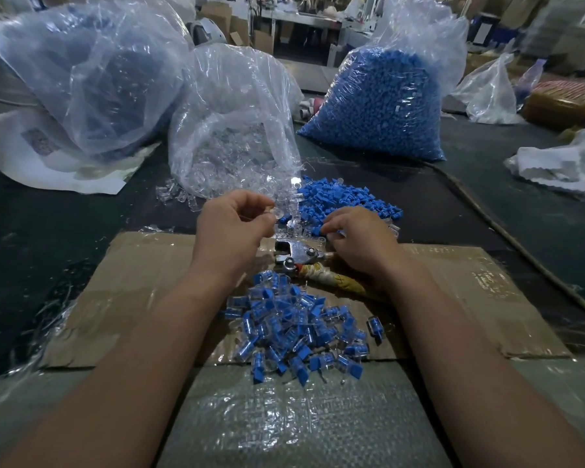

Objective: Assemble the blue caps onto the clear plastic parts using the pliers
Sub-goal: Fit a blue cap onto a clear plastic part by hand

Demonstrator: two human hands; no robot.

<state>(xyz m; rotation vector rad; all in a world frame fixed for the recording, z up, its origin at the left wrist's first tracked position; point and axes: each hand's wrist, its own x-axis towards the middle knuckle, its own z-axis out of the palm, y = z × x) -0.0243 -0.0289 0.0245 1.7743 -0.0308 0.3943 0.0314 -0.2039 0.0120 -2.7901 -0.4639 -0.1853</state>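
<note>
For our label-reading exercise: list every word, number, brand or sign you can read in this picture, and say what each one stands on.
No text here can be read.
Grey printed patch on the white sheet at far left: too blurred to read.

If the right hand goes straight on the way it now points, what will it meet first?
Most likely the loose blue caps just beyond the right hand, though depth is unclear. The left hand, pinching a clear part, is off that line.
</note>
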